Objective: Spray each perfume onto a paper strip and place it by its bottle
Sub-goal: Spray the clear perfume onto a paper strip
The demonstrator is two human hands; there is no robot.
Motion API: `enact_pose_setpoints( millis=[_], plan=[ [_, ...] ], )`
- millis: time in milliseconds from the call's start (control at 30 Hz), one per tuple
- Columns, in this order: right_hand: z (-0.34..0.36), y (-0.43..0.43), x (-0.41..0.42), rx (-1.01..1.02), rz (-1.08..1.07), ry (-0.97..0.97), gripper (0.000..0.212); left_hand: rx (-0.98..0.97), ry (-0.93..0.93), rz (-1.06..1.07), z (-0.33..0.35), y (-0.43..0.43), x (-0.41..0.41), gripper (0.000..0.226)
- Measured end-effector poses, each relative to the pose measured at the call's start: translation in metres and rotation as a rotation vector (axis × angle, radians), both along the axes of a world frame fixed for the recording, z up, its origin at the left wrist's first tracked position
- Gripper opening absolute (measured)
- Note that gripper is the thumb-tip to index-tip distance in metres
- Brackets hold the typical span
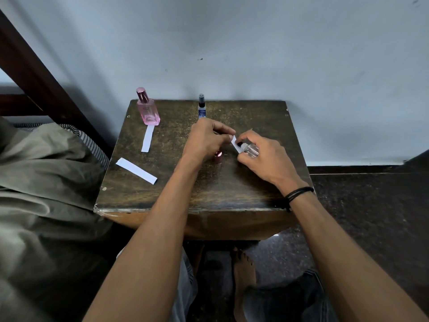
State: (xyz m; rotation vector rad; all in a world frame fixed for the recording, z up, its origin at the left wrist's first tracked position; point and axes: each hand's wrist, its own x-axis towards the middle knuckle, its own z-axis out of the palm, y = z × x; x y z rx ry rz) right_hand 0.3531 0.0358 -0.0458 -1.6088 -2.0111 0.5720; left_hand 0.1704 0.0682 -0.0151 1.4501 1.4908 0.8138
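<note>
– Left hand [206,138] pinches one end of a short white paper strip [235,142] above the dark wooden desk [255,117]. Right hand [262,159] is wrapped round a small clear spray bottle [251,149], its nozzle right at the strip. Step in hand: spraying, by my reading.

– Noted. What counts as done?

– One item, probably. The tall pink glass bottle [148,112] at the back left has a white strip [147,138] lying just in front of it. Whether that strip is scented cannot be seen.

– Left to do?

– Set the held strip down by the clear bottle. The slim dark-capped spray bottle [201,108] at the back edge shows no strip, though the left hand hides the desk in front of it. A small rose-capped bottle [218,157] stands behind the left wrist, also without one. One spare white strip [136,170] lies near the left edge.

– Estimate?

– Roughly a third to halfway through.
</note>
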Motion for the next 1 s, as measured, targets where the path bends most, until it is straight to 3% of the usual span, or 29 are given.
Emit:
enact_pose_setpoints(
  millis=[600,1000],
  plan=[
    [0.003,-0.003,0.0,-0.036,0.003,0.01,0.033,0.026,-0.015,0.034,-0.002,0.001,-0.001,0.012],
    [0.017,-0.006,0.017,-0.188,0.032,-0.138,0.027,-0.01,-0.067,0.064,-0.001,-0.001,-0.001,0.019]
  ],
)
